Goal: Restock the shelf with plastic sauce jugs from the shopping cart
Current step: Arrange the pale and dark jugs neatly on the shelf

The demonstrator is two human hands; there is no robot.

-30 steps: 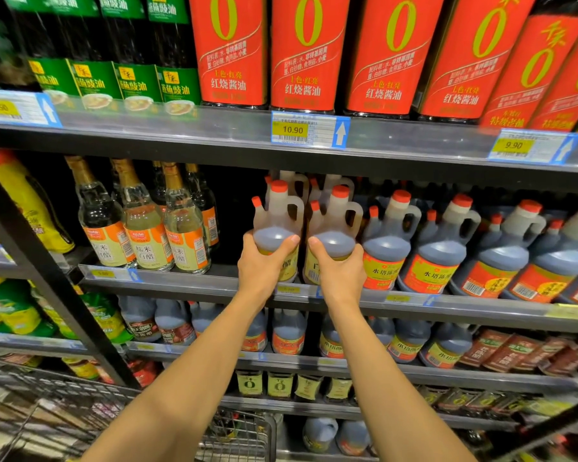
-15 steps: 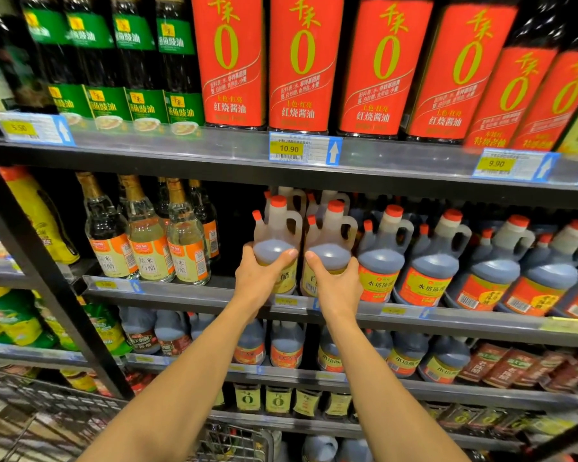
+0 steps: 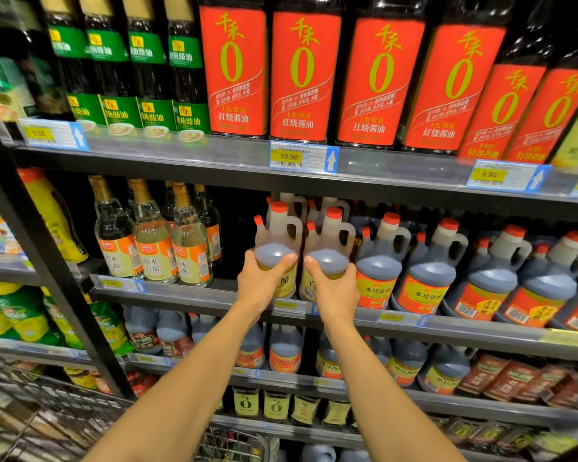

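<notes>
- Jugs: two plastic sauce jugs with red caps stand side by side at the front edge of the middle shelf [image 3: 214,296], touching.
- Left hand [image 3: 259,283] grips the left jug [image 3: 276,241], fingers curled round its body.
- Right hand [image 3: 336,291] grips the right jug [image 3: 329,248] likewise.
- Matching jugs [image 3: 426,271] line the shelf to the right; the wire shopping cart [image 3: 47,405] sits lower left.

Bright, soft-focus, edges bowed, blurred.

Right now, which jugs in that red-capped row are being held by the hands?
The two leftmost jugs with yellow labels: left hand grips one, right hand the other. The orange-labelled jugs stand untouched.
</notes>
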